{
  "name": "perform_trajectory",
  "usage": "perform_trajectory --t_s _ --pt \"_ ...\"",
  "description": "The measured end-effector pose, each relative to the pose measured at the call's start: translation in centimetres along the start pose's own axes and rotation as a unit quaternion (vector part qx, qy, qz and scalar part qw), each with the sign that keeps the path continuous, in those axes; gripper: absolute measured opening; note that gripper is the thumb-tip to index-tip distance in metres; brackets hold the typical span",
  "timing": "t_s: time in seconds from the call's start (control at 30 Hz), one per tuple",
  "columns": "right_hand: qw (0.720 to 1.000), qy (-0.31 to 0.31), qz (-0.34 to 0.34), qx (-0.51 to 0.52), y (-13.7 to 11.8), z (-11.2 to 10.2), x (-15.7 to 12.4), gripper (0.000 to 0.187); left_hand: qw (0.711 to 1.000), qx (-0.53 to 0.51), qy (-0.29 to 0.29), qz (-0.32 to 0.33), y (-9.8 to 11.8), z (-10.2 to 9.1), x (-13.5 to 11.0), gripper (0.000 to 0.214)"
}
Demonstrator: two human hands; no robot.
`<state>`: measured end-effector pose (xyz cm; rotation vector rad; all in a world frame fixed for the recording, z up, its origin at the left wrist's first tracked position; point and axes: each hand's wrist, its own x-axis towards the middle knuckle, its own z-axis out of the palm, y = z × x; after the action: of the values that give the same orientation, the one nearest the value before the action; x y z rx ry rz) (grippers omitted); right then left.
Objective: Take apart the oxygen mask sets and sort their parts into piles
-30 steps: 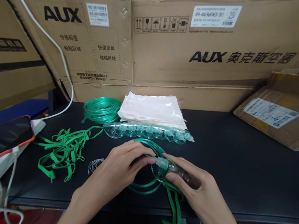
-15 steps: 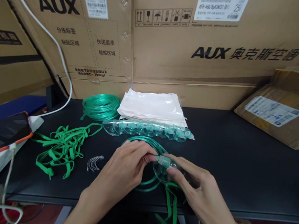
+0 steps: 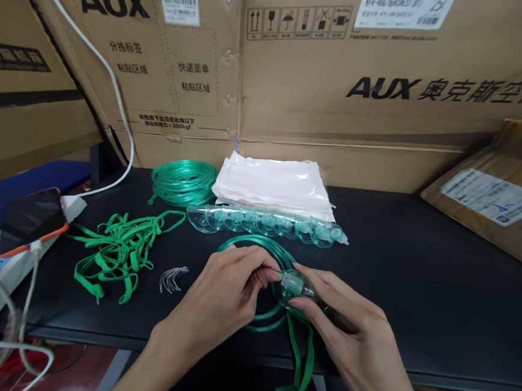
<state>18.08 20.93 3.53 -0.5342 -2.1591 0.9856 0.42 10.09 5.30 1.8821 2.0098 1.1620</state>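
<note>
My right hand grips a clear green-tinted mask by its body, its port pointing left. A green strap hangs from it over the table's front edge. My left hand pinches the end of a coiled green tube against the mask's port. The coil lies on the black table under both hands. Just behind lies a row of nested clear masks.
A pile of green straps and several small metal clips lie at left. Another tube coil and a stack of plastic bags sit behind. Cardboard boxes wall the back; a phone rests far left.
The view has shifted slightly; both hands stay together at the mask's port, with the fingers of my left hand still working the tube end there.
</note>
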Motion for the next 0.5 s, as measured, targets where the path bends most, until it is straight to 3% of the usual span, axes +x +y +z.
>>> perform_trajectory --t_s 0.2,0.4,0.5 --pt "0.998 0.016 -0.047 -0.043 0.3 0.3 -0.4 0.031 1.000 -0.009 -0.013 -0.017 -0.2 -0.2 -0.1 0.021" --pt "1.000 0.012 -0.008 -0.015 1.2 -0.1 0.0 0.036 0.998 -0.016 -0.050 -0.042 0.1 -0.9 0.2 0.011" --pt "0.997 0.046 -0.021 -0.059 2.0 -0.1 -0.1 0.044 0.994 0.006 -0.081 -0.078 0.5 -1.5 -0.1 0.010"
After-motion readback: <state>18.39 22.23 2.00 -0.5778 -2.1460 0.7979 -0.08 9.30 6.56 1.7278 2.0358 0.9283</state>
